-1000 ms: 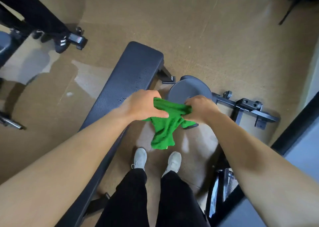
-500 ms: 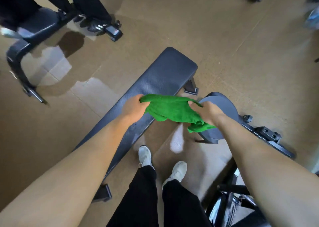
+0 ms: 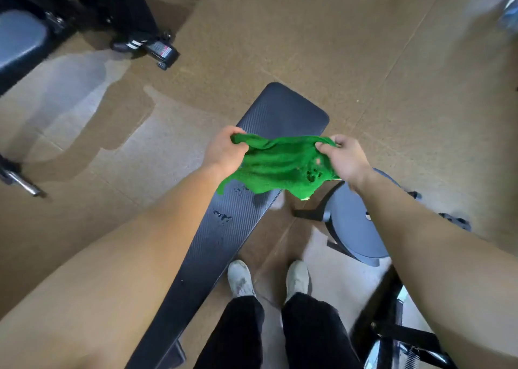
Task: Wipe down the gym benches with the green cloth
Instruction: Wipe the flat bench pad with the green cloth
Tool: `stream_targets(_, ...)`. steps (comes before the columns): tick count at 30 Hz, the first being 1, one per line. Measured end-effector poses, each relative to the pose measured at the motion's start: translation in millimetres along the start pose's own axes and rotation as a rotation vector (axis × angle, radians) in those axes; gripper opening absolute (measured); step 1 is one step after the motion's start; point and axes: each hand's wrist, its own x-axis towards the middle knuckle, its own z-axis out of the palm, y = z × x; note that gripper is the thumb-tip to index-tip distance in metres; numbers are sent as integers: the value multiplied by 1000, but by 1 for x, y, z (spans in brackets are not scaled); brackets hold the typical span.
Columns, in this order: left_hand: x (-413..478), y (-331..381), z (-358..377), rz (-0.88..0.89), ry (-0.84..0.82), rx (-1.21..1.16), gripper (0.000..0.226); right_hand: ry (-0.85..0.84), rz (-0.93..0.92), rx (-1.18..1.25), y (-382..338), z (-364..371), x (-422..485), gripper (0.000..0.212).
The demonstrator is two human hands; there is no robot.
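Cloth (image 3: 280, 167) stretched between my two hands above the bench (image 3: 241, 200) — not yet touching the pad.

My left hand (image 3: 224, 153) pinches one top corner and my right hand (image 3: 343, 158) pinches the other, both closed on the fabric, which hangs open between them over the far half of the pad. Wet spots dot the bench below. I judge this the unfolding step — next I must lower the cloth flat onto the pad and sweep along it.

left hand (image 3: 224, 153), right hand (image 3: 346, 158), both clenched
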Motion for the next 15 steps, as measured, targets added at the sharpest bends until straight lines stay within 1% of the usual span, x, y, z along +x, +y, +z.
stream_targets(4, 74, -2, 16, 23, 36, -21, 28, 63, -24, -24, 0, 16, 75, 17)
stream_targets(6, 112, -5, 29, 22, 56, -26, 28, 65, 2, -36, 5, 25, 115, 20)
stream_targets(8, 153, -13, 46, 9, 68, -56, 30, 92, 26, -16, 12, 32, 155, 16)
stream_targets(9, 172, -17, 57, -9, 66, -62, 32, 134, 41, -40, 14, 35, 172, 11)
stream_targets(10, 189, -23, 69, -21, 66, -18, 35, 200, 60, -138, 19, 38, 188, 16)
stream_targets(11, 203, -28, 82, -3, 78, 79, 41, 248, 60, -311, 25, 40, 203, 32)
stream_targets(12, 214, -33, 96, 45, 95, 203, 51, 240, 31, -521, 34, 42, 216, 49)
stream_targets(13, 222, -37, 110, 126, 109, 304, 60, 174, -38, -720, 42, 45, 225, 63)
stream_targets(14, 229, -41, 124, 230, 109, 372, 65, 68, -136, -878, 51, 51, 235, 72)
stream_targets(15, 238, -46, 138, 328, 84, 441, 65, -45, -238, -1009, 63, 57, 246, 75)
